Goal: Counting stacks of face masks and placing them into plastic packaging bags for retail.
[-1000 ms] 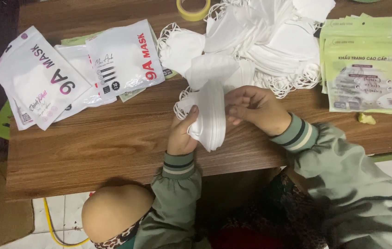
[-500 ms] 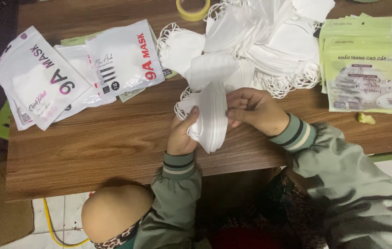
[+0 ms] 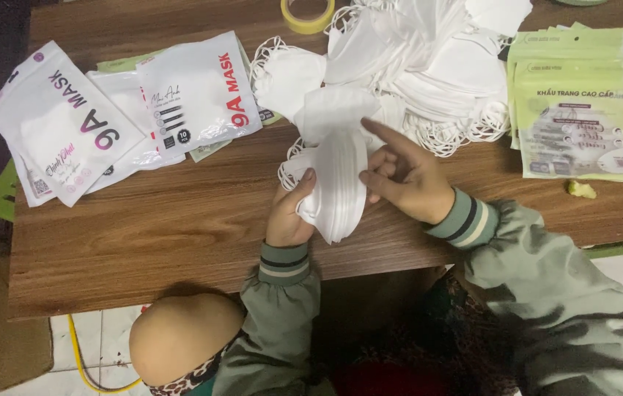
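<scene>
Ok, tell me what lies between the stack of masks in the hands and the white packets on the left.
In the head view, only bare wooden table lies between the stack of masks and the white packets.

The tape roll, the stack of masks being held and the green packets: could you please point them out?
tape roll (image 3: 307, 15), head view, on its yellow ring.
stack of masks (image 3: 341, 183), head view, on its folded edges.
green packets (image 3: 583, 110), head view, on the top packet's front.

left hand (image 3: 289, 216) + right hand (image 3: 407, 182) | grip mask stack (image 3: 339, 187) | wooden table (image 3: 150, 227)
</scene>
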